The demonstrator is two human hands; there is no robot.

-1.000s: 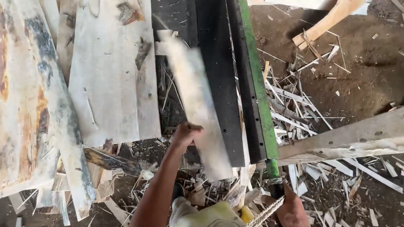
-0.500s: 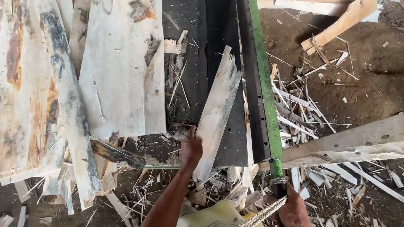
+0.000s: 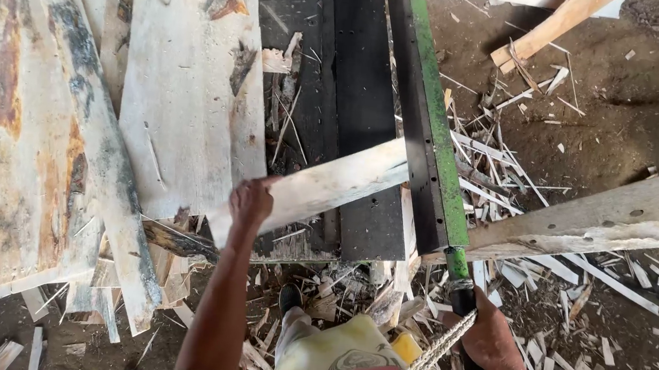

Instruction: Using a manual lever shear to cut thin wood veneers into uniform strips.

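the left hand (image 3: 250, 201) has its grip closed on the near end of a thin pale wood strip (image 3: 330, 183). a moment ago that strip stood almost straight up and down on the black worktop (image 3: 356, 90). now it lies nearly flat and slanted, running from the hand up to the right, and its far end touches the long green blade arm (image 3: 431, 147). the hand has moved a little to the left and up.

the right hand (image 3: 488, 340) is in the same near right spot as before, with its grip wrapped tight round the dark handle (image 3: 464, 301) at the near end of the green blade arm. a twisted rope (image 3: 425, 366) runs just beside that hand.

to the left lie wide, pale veneer sheets (image 3: 184, 88) with brown and grey stains. they have not moved. small wood scraps (image 3: 509, 187) are spread over the dirt floor (image 3: 622, 118) on the right. a long rough plank (image 3: 628, 216) sticks out to the right from the blade arm.
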